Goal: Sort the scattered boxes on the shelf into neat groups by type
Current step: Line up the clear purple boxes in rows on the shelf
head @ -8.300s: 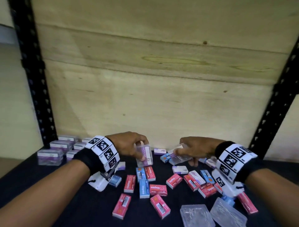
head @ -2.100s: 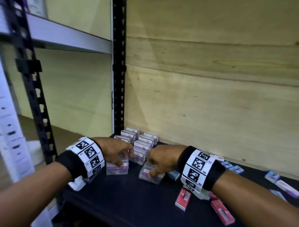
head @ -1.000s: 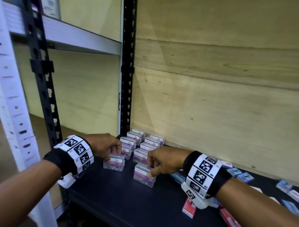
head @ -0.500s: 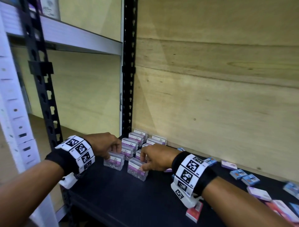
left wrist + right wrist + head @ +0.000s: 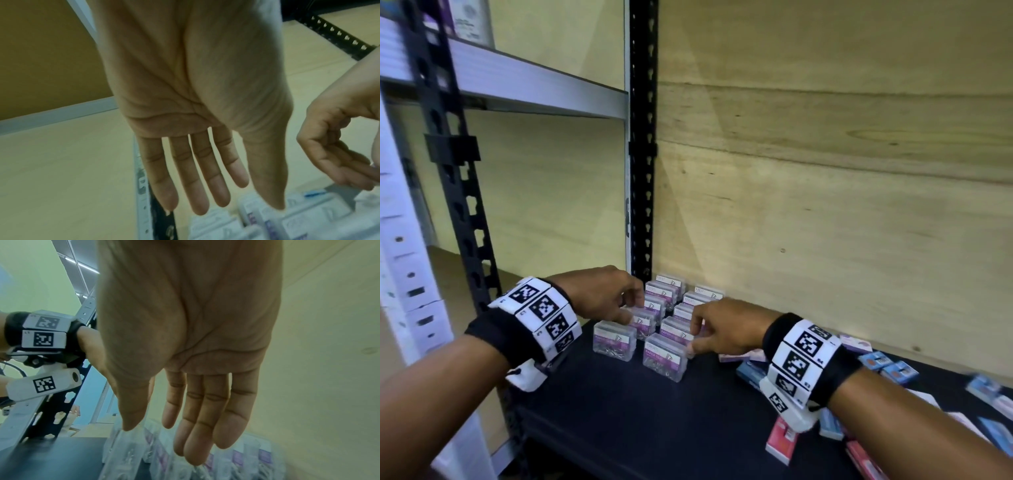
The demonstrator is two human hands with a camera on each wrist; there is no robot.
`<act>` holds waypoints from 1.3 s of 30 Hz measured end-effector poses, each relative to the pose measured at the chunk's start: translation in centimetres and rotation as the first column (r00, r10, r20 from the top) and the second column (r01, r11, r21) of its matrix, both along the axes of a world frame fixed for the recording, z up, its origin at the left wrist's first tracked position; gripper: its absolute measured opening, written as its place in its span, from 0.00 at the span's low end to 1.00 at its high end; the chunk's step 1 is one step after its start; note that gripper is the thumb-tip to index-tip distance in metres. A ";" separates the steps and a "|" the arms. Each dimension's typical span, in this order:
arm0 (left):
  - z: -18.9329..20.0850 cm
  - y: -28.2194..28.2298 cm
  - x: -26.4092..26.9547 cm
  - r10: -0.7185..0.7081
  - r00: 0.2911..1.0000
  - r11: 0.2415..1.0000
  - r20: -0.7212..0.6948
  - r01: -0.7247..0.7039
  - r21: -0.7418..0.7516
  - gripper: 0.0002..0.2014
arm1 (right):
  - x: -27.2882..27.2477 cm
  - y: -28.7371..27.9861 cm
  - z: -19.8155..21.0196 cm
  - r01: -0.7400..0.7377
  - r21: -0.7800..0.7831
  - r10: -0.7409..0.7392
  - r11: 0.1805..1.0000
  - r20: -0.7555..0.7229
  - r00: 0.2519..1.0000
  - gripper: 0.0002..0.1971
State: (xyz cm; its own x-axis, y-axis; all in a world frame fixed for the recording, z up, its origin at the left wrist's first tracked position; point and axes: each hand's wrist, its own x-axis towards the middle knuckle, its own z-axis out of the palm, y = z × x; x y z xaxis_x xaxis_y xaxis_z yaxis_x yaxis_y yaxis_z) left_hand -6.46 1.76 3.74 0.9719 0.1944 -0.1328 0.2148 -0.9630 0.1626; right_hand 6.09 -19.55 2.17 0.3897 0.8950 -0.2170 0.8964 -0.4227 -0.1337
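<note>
With both hands released over the clear clip boxes point(image 5: 664, 356) | left hand point(image 5: 599, 294), right hand point(image 5: 726, 329): fingers straight | nudge boxes flush into rows on shelf point(image 5: 654, 428).

The head view looks down and forward from above the shelf point(image 5: 640, 421) toward its back left corner, taking in both forearms. Each wrist view sits close under its palm, facing along the fingers. All three share the clear boxes point(image 5: 664, 356) point(image 5: 298, 222) point(image 5: 205, 467) grouped in that corner.
</note>
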 end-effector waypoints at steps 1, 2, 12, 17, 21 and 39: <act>0.4 -0.8 0.2 -0.023 1.000 1.000 0.008 0.023 -0.003 0.11 | 0.4 -0.7 0.3 0.013 0.002 -0.013 1.000 0.009 1.000 0.18; 0.7 -1.7 0.5 -0.046 0.999 0.999 0.016 0.046 0.000 0.10 | 0.8 -1.4 0.5 0.030 0.002 -0.030 1.000 0.013 0.999 0.17; 0.3 -11.5 6.7 -0.312 0.950 0.950 0.006 0.312 0.031 0.13 | 5.1 -12.7 2.9 0.283 0.003 -0.282 0.959 0.090 0.955 0.18; -0.4 -17.5 9.9 -0.449 0.894 0.893 0.002 0.449 0.017 0.14 | 6.4 -18.7 3.4 0.416 -0.033 -0.414 0.909 0.063 0.908 0.18; -0.9 -22.1 11.9 -0.545 0.838 0.838 -0.010 0.545 -0.007 0.14 | 7.1 -23.7 3.7 0.501 -0.046 -0.497 0.864 0.069 0.865 0.18; -3.6 -36.5 11.6 -0.727 0.679 0.685 -0.100 0.727 -0.046 0.32 | 3.9 -35.1 1.5 0.611 -0.291 -0.666 0.737 -0.156 0.729 0.26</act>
